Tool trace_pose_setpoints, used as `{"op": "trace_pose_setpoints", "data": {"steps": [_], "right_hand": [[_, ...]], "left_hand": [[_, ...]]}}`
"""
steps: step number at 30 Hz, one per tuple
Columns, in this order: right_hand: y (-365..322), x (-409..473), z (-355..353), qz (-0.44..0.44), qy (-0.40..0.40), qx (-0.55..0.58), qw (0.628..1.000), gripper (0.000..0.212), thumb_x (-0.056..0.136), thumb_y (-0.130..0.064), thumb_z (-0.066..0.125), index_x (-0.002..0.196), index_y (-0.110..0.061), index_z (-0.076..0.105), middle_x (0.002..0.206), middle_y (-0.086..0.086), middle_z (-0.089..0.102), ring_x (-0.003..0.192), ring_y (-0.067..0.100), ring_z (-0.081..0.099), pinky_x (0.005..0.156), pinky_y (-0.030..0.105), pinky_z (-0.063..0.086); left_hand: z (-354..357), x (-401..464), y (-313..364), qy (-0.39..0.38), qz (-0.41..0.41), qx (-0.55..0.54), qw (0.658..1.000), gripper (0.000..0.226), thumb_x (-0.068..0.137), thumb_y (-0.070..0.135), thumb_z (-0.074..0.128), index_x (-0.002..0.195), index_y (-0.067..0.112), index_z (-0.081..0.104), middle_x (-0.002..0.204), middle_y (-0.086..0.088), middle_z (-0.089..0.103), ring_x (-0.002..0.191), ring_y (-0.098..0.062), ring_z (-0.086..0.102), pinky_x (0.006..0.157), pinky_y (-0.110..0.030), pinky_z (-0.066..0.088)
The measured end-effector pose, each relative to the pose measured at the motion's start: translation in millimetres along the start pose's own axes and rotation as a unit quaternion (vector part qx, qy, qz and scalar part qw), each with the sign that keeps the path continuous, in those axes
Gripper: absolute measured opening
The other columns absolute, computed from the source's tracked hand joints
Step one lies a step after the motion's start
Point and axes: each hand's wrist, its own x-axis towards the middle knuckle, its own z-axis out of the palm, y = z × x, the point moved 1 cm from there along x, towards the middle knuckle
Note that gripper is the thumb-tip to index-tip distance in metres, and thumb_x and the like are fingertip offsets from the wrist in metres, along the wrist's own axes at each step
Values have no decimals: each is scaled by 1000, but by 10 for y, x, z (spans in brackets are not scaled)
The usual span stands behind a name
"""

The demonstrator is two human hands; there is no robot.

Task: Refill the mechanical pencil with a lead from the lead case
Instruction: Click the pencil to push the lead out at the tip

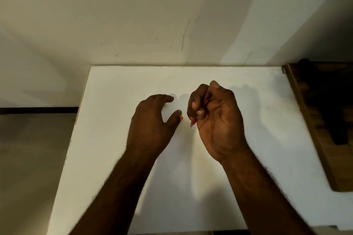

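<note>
My right hand (215, 118) is turned palm-up over the middle of the white table (267, 139), its fingers curled round a pink mechanical pencil (192, 123). Only the pencil's tapered tip shows, poking out below the fingers toward the left. My left hand (152, 122) lies palm-down just to the left, fingers spread and relaxed. A small orange piece (181, 118) peeks out beside its thumb tip; whether the thumb touches it I cannot tell. The lead case is not visible as such.
A white wall (152, 15) rises right behind the table's far edge. A dark wooden piece of furniture (315, 120) stands along the table's right side. The floor (28, 158) lies beyond the left edge.
</note>
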Motion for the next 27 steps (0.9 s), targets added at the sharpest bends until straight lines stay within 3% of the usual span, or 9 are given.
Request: {"op": "trace_pose_setpoints", "data": {"steps": [6, 12, 21, 27], "right_hand": [[-11, -10, 27, -5, -14, -6, 1000, 46, 93, -36, 37, 57, -20, 61, 56, 0, 44, 58, 17, 33, 57, 24, 39], [2, -7, 26, -4, -10, -16, 1000, 45, 92, -34, 36, 55, -19, 58, 55, 1, 41, 58, 18, 31, 60, 35, 30], [-6, -20, 59, 5, -4, -18, 1000, 45, 92, -36, 37, 57, -18, 57, 56, 3, 38, 60, 25, 26, 58, 28, 34], [-9, -18, 26, 13, 5, -38, 999, 46, 92, -38, 37, 57, -20, 60, 58, 7, 38, 59, 19, 31, 61, 35, 29]], "left_hand": [[2, -2, 8, -2, 1, -5, 1000, 46, 87, 41, 72, 128, 23, 63, 133, 6, 64, 123, -16, 57, 103, -32, 44], [2, 1, 2, -2, 2, -8, 1000, 45, 86, 40, 73, 128, 23, 63, 132, 5, 64, 123, -16, 57, 104, -33, 44], [6, 1, -15, -1, 7, -5, 1000, 45, 86, 41, 72, 127, 24, 63, 133, 6, 64, 123, -15, 57, 103, -32, 45], [11, 3, -15, -2, 7, -9, 1000, 45, 86, 41, 72, 127, 24, 63, 132, 7, 64, 122, -15, 57, 103, -34, 45]]}}
